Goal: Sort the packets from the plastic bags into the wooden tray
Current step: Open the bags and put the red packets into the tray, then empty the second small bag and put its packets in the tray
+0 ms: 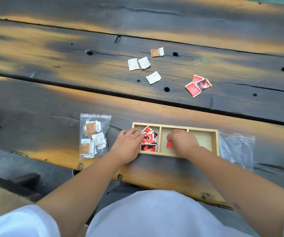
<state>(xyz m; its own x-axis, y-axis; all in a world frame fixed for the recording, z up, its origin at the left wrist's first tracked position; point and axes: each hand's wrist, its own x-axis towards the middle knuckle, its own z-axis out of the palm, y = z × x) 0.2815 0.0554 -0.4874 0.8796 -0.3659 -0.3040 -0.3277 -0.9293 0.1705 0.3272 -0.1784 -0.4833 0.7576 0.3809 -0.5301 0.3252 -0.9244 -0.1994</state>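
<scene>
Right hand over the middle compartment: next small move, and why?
Probably carry that red packet over to the left compartment. The right hand sits on it in the tray's middle section, while the other red packets are piled in the left one under the left hand. Grip itself is hidden.

sleeves: short, white | forearms bare | lap: pale garment (greyish-white)

The pale wooden tray holds red, black and white packets. Farther off lie white packets, one brown packet, seemingly speckled, on the dark, amber-streaked table.
</scene>
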